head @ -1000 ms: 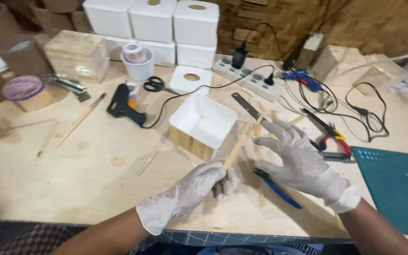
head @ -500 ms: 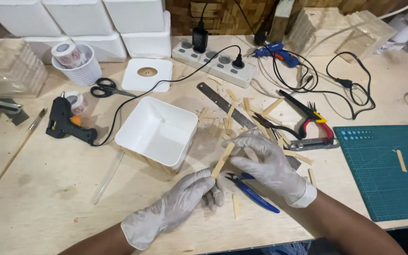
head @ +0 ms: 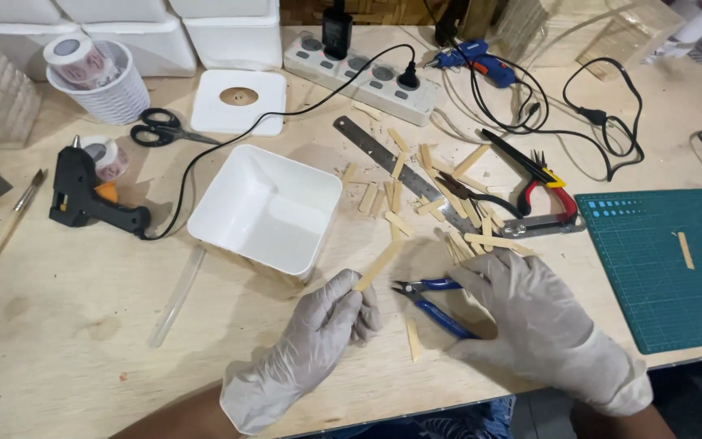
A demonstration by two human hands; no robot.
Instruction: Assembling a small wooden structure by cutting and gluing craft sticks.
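Observation:
Both of my hands wear pale grey gloves. My left hand [head: 310, 341] pinches a flat wooden stick [head: 377, 267] that slants up to the right. My right hand [head: 538, 321] lies palm down on the table with its fingers spread, and it holds nothing. Blue-handled pliers [head: 434, 302] lie between the two hands, next to my right thumb. Several short cut stick pieces [head: 448, 207] are scattered just beyond my right hand, around a steel ruler [head: 392, 162].
A white square tub [head: 268, 210] stands above my left hand. A black glue gun [head: 83, 195], scissors [head: 164, 130], tape rolls, a power strip [head: 367, 77], a blue glue gun [head: 477, 61], red-handled pliers [head: 542, 183] and a green cutting mat [head: 668, 260] surround the work spot.
My right hand has come off the stick and settled flat on the table beside the pliers. My left hand still holds the stick. The view has tilted closer over the table.

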